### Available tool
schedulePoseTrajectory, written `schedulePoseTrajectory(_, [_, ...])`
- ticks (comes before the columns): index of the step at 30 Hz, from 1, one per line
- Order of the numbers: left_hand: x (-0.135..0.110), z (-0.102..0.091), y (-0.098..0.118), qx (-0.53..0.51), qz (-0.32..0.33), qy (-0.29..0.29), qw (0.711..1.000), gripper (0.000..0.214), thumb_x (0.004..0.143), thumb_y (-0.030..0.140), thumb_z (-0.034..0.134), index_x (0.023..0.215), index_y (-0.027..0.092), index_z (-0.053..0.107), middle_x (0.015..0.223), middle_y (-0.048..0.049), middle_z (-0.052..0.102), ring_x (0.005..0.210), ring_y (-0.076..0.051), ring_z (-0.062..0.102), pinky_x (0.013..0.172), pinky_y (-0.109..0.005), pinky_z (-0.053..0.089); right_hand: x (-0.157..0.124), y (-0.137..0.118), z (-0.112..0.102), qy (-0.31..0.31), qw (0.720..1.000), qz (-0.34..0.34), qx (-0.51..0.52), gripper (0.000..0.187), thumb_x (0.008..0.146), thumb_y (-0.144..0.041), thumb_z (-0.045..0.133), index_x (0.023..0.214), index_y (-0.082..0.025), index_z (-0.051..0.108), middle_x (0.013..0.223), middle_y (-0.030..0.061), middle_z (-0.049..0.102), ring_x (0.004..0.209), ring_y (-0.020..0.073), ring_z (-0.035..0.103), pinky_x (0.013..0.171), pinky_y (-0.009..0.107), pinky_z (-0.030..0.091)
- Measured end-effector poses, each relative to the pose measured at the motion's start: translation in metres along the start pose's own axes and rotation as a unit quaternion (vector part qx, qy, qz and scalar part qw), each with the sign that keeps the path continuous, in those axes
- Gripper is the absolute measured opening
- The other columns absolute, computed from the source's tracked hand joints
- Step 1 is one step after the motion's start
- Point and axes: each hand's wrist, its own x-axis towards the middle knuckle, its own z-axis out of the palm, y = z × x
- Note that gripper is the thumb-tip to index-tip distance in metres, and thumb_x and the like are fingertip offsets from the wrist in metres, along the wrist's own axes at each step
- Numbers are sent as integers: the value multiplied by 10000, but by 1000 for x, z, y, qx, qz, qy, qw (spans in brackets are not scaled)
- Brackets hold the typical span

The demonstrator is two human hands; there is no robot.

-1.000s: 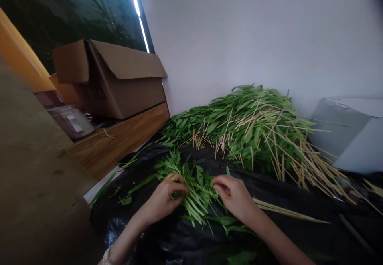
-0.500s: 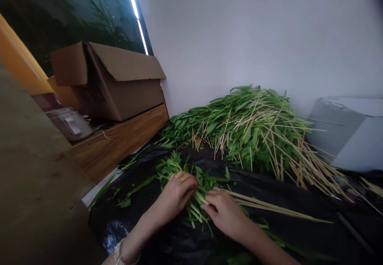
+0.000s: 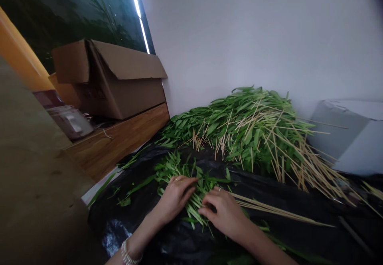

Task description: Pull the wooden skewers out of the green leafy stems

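Observation:
A loose bunch of leafy green stems point(image 3: 194, 211), which look like water spinach, lies on a black plastic sheet point(image 3: 176, 243). My left hand point(image 3: 176, 196) rests over the bunch from the left, thumb and fingers apart, touching stems. On the right side of the same stems is my right hand point(image 3: 223, 210), its fingers curved and a gap showing between thumb and forefinger. Several thin wooden skewers point(image 3: 278, 209) stick out to the right from behind my right hand; their other ends are hidden.
Behind, against the white wall, a large heap of greens point(image 3: 239, 117) has many skewers point(image 3: 314, 165) across it. A white box point(image 3: 353, 137) stands at right. An open cardboard box point(image 3: 119, 89) sits on a wooden ledge point(image 3: 134, 137) at left, beside a clear plastic container point(image 3: 72, 123).
My fingers have loosened from the stems: the left fingers have spread, and the right thumb and forefinger have parted. The view has shifted slightly.

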Motion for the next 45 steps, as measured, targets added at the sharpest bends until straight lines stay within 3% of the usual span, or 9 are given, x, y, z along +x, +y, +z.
schedulePoseTrajectory(6, [-3, -4, 1, -13, -9, -13, 1000, 299, 956, 304, 382, 1183, 248, 570, 1062, -51, 664, 992, -193, 572, 898, -355, 409, -4, 0, 8, 2, 994, -31, -104, 57, 786, -200, 644, 782, -228, 595, 816, -18, 641, 844, 178, 572, 899, 313, 355])
schedulePoseTrajectory(11, [-7, -6, -3, 20, 8, -34, 999, 672, 704, 444, 720, 1302, 267, 470, 1141, -68, 628, 1101, -267, 514, 974, -431, 355, -1, -1, 4, 44, 982, -64, -174, 129, 835, -132, 507, 751, -214, 562, 780, 18, 620, 836, 206, 558, 805, 340, 376])
schedulePoseTrajectory(17, [-8, -12, -5, 55, -15, -26, 998, 924, 609, 292, 768, 1410, 292, 309, 1218, -77, 592, 1188, -298, 439, 1022, -475, 289, 8, 17, -32, 205, 979, -11, 4, 125, 839, -178, 467, 778, -203, 574, 746, 8, 600, 731, 161, 550, 694, 281, 394])
schedulePoseTrajectory(21, [-8, -11, -6, 51, -20, -28, 998, 943, 611, 312, 763, 1423, 285, 285, 1243, -87, 572, 1188, -312, 436, 999, -469, 311, 8, 38, -64, 316, 920, 141, 185, 103, 791, -288, 529, 771, -209, 591, 647, -25, 589, 610, 139, 535, 590, 249, 399])
schedulePoseTrajectory(25, [-8, -13, -7, 49, -32, -40, 997, 936, 627, 342, 763, 1428, 281, 281, 1201, -91, 602, 1173, -313, 452, 947, -453, 360, 11, 58, -82, 432, 796, 182, 382, 98, 725, -302, 572, 739, -206, 557, 567, -53, 571, 542, 114, 516, 536, 220, 405])
schedulePoseTrajectory(27, [-5, -20, -6, 50, -27, -43, 997, 888, 636, 393, 764, 1405, 292, 333, 1192, -87, 610, 1163, -308, 465, 939, -451, 368, 13, 62, -82, 436, 767, 196, 428, 115, 709, -308, 584, 738, -206, 538, 553, -56, 576, 514, 107, 513, 499, 208, 396])
schedulePoseTrajectory(34, [43, -33, 11, 10, -15, 80, 997, 231, 853, 409, 564, 967, 263, 703, 877, -39, 711, 877, -217, 585, 777, -338, 438, 18, 62, -62, 382, 786, 203, 442, 207, 735, -393, 595, 782, -201, 536, 595, -34, 611, 506, 111, 538, 450, 201, 393])
schedulePoseTrajectory(40, [89, -1, 15, -80, -37, 274, 958, 214, 876, 265, 547, 1050, 217, 664, 830, -37, 698, 826, -186, 579, 767, -322, 457, 18, 61, -56, 367, 805, 186, 427, 287, 722, -461, 620, 807, -202, 533, 636, -19, 616, 515, 122, 550, 428, 211, 396])
schedulePoseTrajectory(45, [87, 18, 5, -79, -5, 356, 931, 177, 878, 229, 544, 1004, 225, 667, 907, -38, 682, 867, -185, 581, 820, -359, 448, 18, 63, -54, 346, 836, 158, 395, 276, 781, -457, 588, 880, -209, 515, 703, 3, 622, 579, 141, 572, 461, 231, 436])
